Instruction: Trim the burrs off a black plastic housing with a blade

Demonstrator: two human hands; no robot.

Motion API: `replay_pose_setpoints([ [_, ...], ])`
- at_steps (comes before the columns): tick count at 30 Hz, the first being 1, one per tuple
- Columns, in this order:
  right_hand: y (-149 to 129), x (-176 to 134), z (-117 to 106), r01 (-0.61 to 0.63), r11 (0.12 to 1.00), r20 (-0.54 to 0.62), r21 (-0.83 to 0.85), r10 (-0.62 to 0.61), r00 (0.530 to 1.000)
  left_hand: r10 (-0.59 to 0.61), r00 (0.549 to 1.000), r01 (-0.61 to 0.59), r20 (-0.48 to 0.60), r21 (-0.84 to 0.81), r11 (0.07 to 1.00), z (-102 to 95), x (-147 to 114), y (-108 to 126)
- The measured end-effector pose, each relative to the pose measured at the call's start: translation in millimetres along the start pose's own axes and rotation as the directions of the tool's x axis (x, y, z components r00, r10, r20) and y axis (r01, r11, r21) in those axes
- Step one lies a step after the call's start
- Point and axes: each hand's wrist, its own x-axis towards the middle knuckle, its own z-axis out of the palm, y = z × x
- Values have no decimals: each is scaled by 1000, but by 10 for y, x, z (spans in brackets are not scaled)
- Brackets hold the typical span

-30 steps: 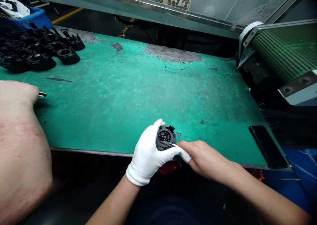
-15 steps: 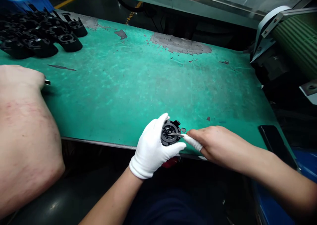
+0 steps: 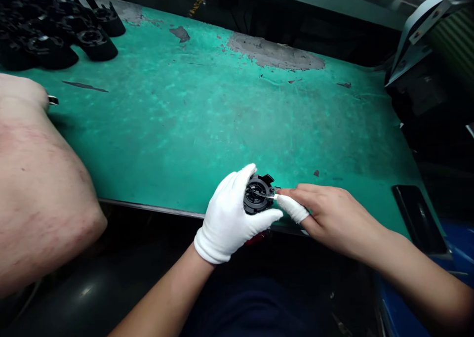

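At the near edge of the green desk [image 3: 207, 124], the white-gloved left hand [image 3: 231, 218] grips a round black plastic part [image 3: 258, 194]; the right hand [image 3: 329, 213] pinches a thin metal tool [image 3: 269, 197], fingers closed, touching the part's face.
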Motion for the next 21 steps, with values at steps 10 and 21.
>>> replay_pose_setpoints([
  [10,20,-34,24,-43,996,-59,-74,39,998,-25,1000,25,12,-10,1000,3,8,14],
  [21,-29,-31,104,-55,855,-162,516,160,974,62,998,-62,6,-5,998,-10,-37,25],
])
